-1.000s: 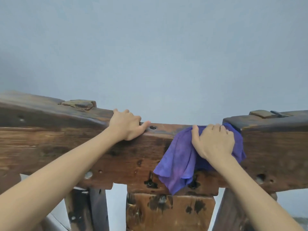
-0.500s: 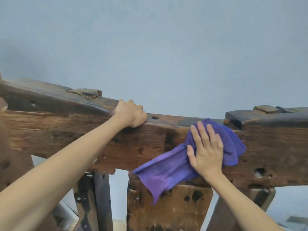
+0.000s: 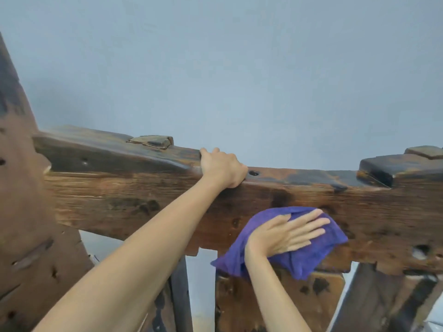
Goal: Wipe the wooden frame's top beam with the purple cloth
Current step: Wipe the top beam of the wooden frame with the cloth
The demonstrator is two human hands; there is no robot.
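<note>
Your right hand (image 3: 286,233) lies nearest you, spread flat with the fingers straight and pointing off to your right; it grips nothing, only presses the purple cloth (image 3: 309,255) against the front face of the top beam (image 3: 134,200); the cloth bunches out around the palm, its lower corner hanging past the beam's bottom edge just under your wrist, over the upright post (image 3: 275,305) below. Farther off and up to the left of that hand, your left hand (image 3: 221,167) is curled over the beam's upper edge, fingers hooked across the top and closed on the wood; it looks to be steadying you. Just right of its knuckles is a small dark hole (image 3: 253,173) in the top surface; beyond the cloth hand, up and to the right, the beam steps up into a raised block (image 3: 388,165).

You appear to be mid-wipe on the front face; the task is under way, not finished. The next stroke calls for flat pressure along the grain, keeping the cloth trapped under the palm so it does not slip out; watch the pitted holes to the right of your fingertips, which could snag the fabric.
</note>
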